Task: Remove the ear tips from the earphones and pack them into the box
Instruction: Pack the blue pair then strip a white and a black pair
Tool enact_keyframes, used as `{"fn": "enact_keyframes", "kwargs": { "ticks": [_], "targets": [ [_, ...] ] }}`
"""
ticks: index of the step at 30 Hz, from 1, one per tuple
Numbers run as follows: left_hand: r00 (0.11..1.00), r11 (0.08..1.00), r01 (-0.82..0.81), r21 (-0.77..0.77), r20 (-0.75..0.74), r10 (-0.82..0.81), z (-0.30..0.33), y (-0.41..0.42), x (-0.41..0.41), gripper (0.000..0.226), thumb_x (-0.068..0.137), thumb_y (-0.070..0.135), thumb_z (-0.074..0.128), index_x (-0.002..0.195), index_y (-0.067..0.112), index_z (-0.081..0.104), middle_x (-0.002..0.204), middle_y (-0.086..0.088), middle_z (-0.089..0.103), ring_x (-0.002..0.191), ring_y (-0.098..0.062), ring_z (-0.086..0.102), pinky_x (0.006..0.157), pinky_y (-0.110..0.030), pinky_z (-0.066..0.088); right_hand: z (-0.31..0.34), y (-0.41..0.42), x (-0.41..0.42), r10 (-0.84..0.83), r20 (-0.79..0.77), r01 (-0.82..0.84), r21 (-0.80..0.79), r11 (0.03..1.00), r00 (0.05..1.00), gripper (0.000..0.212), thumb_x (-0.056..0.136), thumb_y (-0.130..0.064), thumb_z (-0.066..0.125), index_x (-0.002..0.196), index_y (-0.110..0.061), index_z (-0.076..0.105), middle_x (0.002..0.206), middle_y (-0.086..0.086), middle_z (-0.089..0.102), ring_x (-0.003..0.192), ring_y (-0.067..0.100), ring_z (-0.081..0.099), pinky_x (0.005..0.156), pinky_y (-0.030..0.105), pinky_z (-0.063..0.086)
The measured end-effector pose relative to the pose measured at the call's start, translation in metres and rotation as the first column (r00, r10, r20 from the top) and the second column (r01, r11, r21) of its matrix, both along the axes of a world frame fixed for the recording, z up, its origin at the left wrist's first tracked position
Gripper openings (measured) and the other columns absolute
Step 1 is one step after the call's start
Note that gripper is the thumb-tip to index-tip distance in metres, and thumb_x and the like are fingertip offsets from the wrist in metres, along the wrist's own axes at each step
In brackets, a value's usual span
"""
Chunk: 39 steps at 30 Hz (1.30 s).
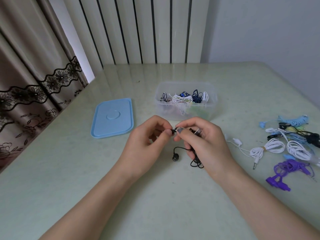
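Above the table's middle my two hands meet over a black pair of earphones (175, 157). My left hand (149, 141) pinches the small black ear tip (173, 130) with thumb and forefinger. Gripping the earbud and the bundled black cable is my right hand (204, 142); the second earbud hangs below on its cord. Just behind my hands stands the clear plastic box (186, 110), open, with several coiled earphones inside.
The box's light blue lid (112, 118) lies flat to the left. At the right lies a heap of loose earphones: white (270, 148), purple (287, 170), black and light blue (292, 119) ones. A curtain hangs past the table's left edge.
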<state>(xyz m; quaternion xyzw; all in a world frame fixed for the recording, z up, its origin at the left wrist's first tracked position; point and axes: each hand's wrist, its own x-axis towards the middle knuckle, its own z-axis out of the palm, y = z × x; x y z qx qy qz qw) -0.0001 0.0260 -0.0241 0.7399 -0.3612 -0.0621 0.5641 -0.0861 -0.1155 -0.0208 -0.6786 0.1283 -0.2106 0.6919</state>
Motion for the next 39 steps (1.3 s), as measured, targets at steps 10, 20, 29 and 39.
{"fn": "enact_keyframes", "kwargs": {
  "ticks": [10,20,29,39],
  "targets": [
    [0.999,1.0,0.029,-0.012,0.045,-0.029,-0.0012,0.0022,0.0008,0.012,0.096,0.005,0.067,0.096,0.016,0.066,0.088,0.002,0.07,0.083,-0.026,0.063,0.078,-0.043,0.051,-0.002,-0.0014,-0.0002,-0.034,0.01,0.034,-0.051,0.998,0.999,0.004,0.091,-0.008,0.065,0.087,-0.008,0.066,0.069,0.005,0.069,0.052,0.022,0.041,0.047,0.034,0.037],
    [0.998,0.998,0.061,-0.015,0.027,-0.06,-0.0015,0.0017,0.0,0.013,0.098,0.008,0.066,0.102,0.019,0.069,0.095,0.007,0.072,0.089,-0.021,0.067,0.085,-0.042,0.053,-0.0006,-0.0041,0.0009,0.019,0.018,-0.02,0.023,1.0,1.0,0.011,0.092,-0.006,0.064,0.081,-0.004,0.063,0.063,0.006,0.061,0.053,0.023,0.041,0.044,0.028,0.036],
    [0.964,0.98,0.143,-0.137,-0.203,-0.17,-0.0008,0.0043,0.0046,0.008,0.098,0.0,0.061,0.102,0.004,0.067,0.098,-0.014,0.074,0.097,-0.028,0.073,0.092,-0.029,0.055,0.0055,-0.0036,-0.0007,0.126,0.021,-0.127,0.126,0.984,0.992,0.018,0.091,-0.002,0.062,0.074,-0.009,0.062,0.064,0.009,0.057,0.052,0.018,0.043,0.041,0.025,0.037],
    [0.916,0.959,0.171,-0.224,-0.323,-0.239,0.0019,0.0053,0.008,0.011,0.092,0.007,0.062,0.102,0.002,0.059,0.092,-0.023,0.069,0.09,-0.023,0.07,0.091,-0.029,0.053,0.0066,-0.0019,-0.0011,0.161,0.03,-0.164,0.16,0.973,0.986,0.021,0.091,-0.001,0.061,0.072,-0.01,0.063,0.064,0.011,0.057,0.053,0.018,0.043,0.042,0.025,0.037]
  ]
}}
